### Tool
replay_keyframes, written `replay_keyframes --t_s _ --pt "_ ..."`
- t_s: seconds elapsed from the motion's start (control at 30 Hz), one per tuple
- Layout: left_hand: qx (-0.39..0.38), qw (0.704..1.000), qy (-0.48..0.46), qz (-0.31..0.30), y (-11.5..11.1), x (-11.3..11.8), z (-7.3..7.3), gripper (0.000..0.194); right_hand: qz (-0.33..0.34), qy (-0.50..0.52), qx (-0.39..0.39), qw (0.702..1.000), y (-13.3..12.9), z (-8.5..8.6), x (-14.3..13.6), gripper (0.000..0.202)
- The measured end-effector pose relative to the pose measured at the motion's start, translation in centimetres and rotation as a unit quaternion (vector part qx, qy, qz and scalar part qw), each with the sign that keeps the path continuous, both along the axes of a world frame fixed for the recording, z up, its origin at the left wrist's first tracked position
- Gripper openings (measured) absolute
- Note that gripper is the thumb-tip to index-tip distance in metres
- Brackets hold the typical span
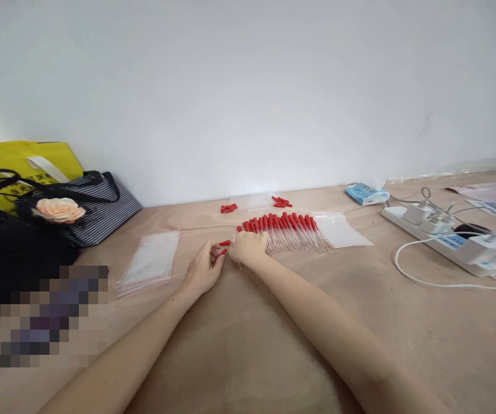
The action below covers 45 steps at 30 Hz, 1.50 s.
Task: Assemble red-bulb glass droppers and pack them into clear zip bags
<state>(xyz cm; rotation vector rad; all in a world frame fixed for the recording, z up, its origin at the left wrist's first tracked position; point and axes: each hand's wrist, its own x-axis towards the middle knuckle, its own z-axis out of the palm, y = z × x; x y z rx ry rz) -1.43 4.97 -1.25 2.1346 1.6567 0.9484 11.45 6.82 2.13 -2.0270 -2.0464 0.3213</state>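
Red caps poke from the fingertips of the left hand; I see its grip drawn nearly closed, thumb and fingers curled around them. Beside it, the right hand reaches to the near-left end of a row of clear sticks with red ends. Its back hides the fingertips from me, so I cannot tell how far that grip is open or what it holds.

Taking the hands as my dial's centre, the row fans out from two to three o'clock on the table, red ends pointing away from me. A small red pile lies at twelve; a second red pile sits between one and two, beside more clear sticks. Flat clear bags are stacked at nine, and a pale plastic sheet lies near three, touching the row. Farther out, I have a blue packet at two, a loaded power strip at three, and a striped bag and yellow bag towards ten.
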Motion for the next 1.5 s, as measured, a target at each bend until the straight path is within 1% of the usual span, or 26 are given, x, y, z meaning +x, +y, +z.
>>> replay_keyframes --t_s 0.07,0.13,0.2,0.27,0.37,0.47,0.53,0.6,0.73,0.87,1.03,1.2,1.33,1.43,1.5 --pt "0.001 1.000 -0.013 0.006 0.1 -0.2 -0.1 0.023 -0.001 -0.005 0.002 1.000 -0.1 0.2 0.2 0.027" --pt "0.011 1.000 -0.018 0.012 0.1 -0.4 -0.2 0.028 0.006 -0.010 0.021 1.000 -0.5 0.3 0.9 0.028" --pt "0.033 0.999 -0.016 0.013 0.1 -0.5 -0.2 0.030 0.023 -0.014 0.051 0.998 -1.1 0.4 2.2 0.029" --pt "0.062 0.998 -0.011 -0.002 0.0 -0.5 -0.1 0.029 0.051 -0.012 0.083 0.995 -2.1 0.1 4.0 0.027" --pt "0.084 0.995 0.003 -0.047 -0.4 -0.1 0.3 0.025 0.129 0.028 0.141 0.981 -3.8 -1.2 7.4 0.020" --pt "0.080 0.992 -0.011 -0.099 -1.2 0.8 0.6 0.022 0.198 0.072 0.186 0.960 -5.4 -2.9 10.4 0.016" --pt "0.078 0.989 -0.019 -0.125 -2.0 1.6 0.8 0.018 0.219 0.091 0.222 0.946 -6.2 -3.7 11.7 0.015" --pt "0.063 0.988 -0.010 -0.142 -2.9 2.2 0.8 0.015 0.229 0.101 0.251 0.935 -6.8 -4.1 12.4 0.017" --pt "0.020 0.985 0.020 -0.172 -4.2 2.8 0.9 0.014 0.257 0.107 0.263 0.924 -7.4 -4.0 12.3 0.018" --pt "0.038 0.981 0.031 -0.189 -4.6 2.8 1.1 0.013 0.287 0.104 0.265 0.915 -7.7 -3.8 11.7 0.016" --pt "0.048 0.974 0.053 -0.216 -4.6 2.8 1.1 0.014 0.297 0.079 0.287 0.907 -7.9 -4.0 11.4 0.018" --pt "0.043 0.974 0.053 -0.217 -4.7 2.9 1.0 0.015 0.320 0.045 0.299 0.898 -8.0 -4.1 11.3 0.018" --pt "0.042 0.973 0.048 -0.223 -4.8 2.8 1.1 0.016 0.335 0.044 0.305 0.890 -8.1 -4.1 11.2 0.018" --pt "0.029 0.974 0.043 -0.222 -4.8 2.8 1.0 0.018 0.334 0.046 0.312 0.888 -8.1 -4.1 11.0 0.018" --pt "0.034 0.973 0.035 -0.223 -4.8 2.7 0.9 0.019 0.334 0.050 0.316 0.886 -8.1 -4.2 10.9 0.018"
